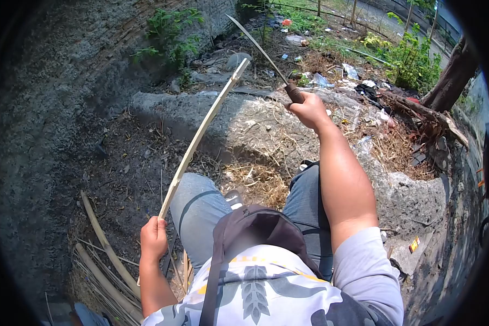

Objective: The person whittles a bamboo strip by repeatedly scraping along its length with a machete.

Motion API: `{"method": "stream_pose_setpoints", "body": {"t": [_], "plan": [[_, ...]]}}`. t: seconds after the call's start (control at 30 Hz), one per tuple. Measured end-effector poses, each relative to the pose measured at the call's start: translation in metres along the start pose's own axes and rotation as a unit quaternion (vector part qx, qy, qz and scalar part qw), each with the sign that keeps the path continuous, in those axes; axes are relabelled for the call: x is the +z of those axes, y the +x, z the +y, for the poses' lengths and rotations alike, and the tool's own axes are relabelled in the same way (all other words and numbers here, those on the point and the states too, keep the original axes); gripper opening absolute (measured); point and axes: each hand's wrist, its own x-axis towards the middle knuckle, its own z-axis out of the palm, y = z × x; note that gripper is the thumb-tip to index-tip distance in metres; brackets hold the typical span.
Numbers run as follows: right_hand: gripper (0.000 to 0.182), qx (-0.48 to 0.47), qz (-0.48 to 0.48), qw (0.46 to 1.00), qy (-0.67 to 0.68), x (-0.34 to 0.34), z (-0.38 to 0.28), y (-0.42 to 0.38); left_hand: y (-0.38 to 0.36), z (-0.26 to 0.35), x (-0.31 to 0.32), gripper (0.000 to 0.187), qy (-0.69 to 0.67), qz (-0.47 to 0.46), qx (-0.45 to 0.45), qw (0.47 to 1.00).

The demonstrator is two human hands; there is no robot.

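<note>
My left hand (pixel 154 238), low at the left, is closed around the lower end of a long pale bamboo strip (pixel 193 145). The strip slants up and to the right, its upper end near the concrete ledge. Up at the right of centre, my right hand (pixel 308 110) grips the dark handle of a long knife (pixel 259 50). Its blade points up and to the left, beyond the strip's tip, and a gap shows between blade and strip.
A rough wall (pixel 32 136) rises at the left. Several bamboo pieces (pixel 106 244) lie at the lower left. Ahead runs a concrete ledge (pixel 174 111), with litter and dry straw around it. A tree trunk (pixel 453 76) leans at the right.
</note>
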Motion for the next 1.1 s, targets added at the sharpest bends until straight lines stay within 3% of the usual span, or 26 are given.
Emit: {"method": "stream_pose_setpoints", "body": {"t": [0.3,0.33,0.6,0.73,0.83,1.1], "plan": [[0.030,-0.121,0.021,0.983,-0.137,0.001,-0.053,-0.041,0.001,0.008,-0.003,0.027,0.007,0.000,-0.005,1.000],[0.025,-0.077,-0.022,0.981,-0.178,-0.005,-0.065,-0.046,0.001,0.009,-0.006,0.027,0.001,0.000,-0.006,1.000],[0.017,-0.232,0.000,0.922,-0.310,0.002,-0.072,-0.055,0.004,0.003,-0.008,0.028,-0.020,0.030,0.016,0.999],[0.016,-0.262,-0.007,0.909,-0.325,0.006,-0.071,-0.054,0.004,0.000,-0.009,0.028,-0.010,0.035,0.031,0.999],[0.018,-0.260,0.005,0.912,-0.318,0.005,-0.068,-0.052,0.001,-0.006,-0.010,0.027,-0.005,0.031,0.034,0.999],[0.023,-0.135,0.035,0.954,-0.265,-0.006,-0.055,-0.043,-0.011,-0.015,-0.009,0.026,-0.019,0.007,0.019,1.000]]}}
